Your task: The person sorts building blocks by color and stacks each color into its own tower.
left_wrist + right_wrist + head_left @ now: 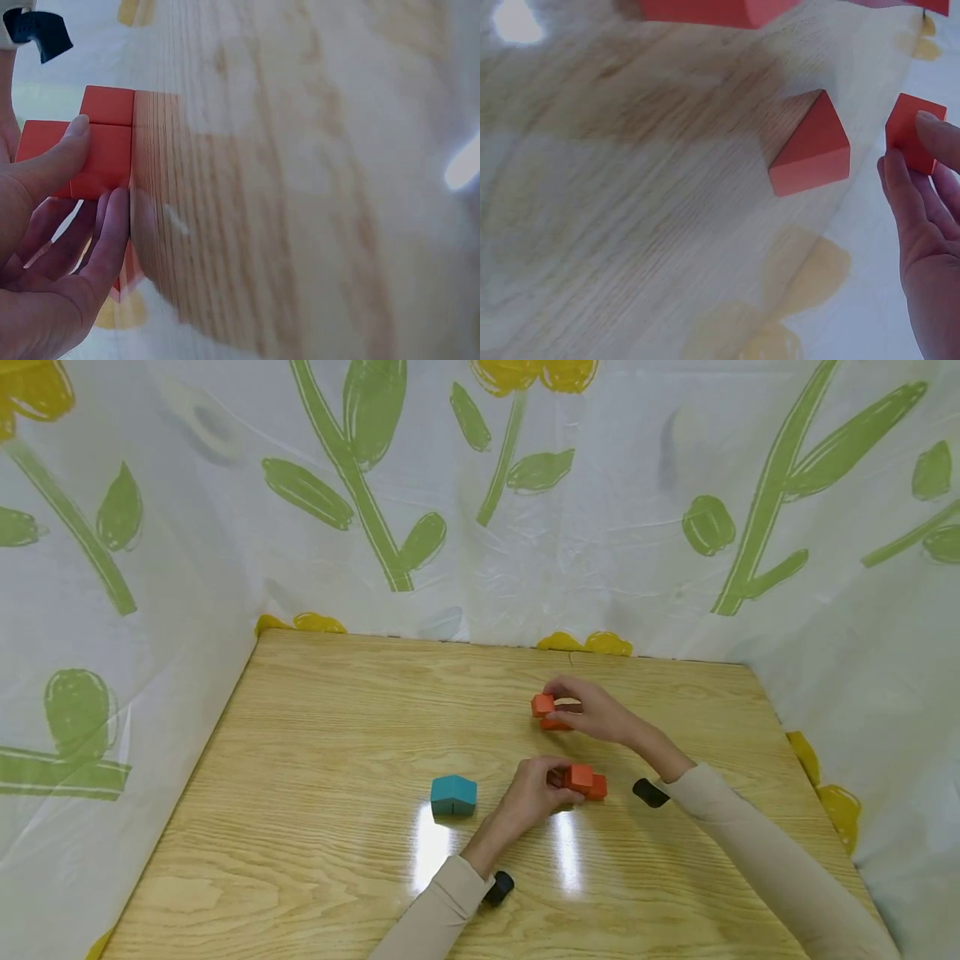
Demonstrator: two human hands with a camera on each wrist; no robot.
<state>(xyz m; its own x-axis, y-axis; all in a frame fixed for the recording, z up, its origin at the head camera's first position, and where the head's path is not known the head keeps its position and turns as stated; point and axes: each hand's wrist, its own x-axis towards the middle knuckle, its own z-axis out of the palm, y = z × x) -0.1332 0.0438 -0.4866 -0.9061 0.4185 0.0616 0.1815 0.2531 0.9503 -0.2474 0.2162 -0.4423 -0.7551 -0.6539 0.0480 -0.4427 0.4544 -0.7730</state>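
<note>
My left hand (534, 793) grips a group of red blocks (581, 778) at the table's middle. In the left wrist view, its thumb lies across the red cubes (109, 159), which sit against one another at the tabletop, while fingers curl beneath. Farther back, my right hand (596, 710) pinches a single red cube (542, 706) between thumb and fingers, held above the table. Just under that cube in the head view lies a red triangular block (553, 724). The right wrist view shows this triangular block (814, 150) on the wood, apart from the held cube (913, 133).
A teal block shape with a peaked outline (453, 795) stands on the wooden table (322, 727), left of my left hand. Black pieces (650, 792) show at both wrists. White curtains with green and yellow plant prints (525, 577) border the table's back and sides.
</note>
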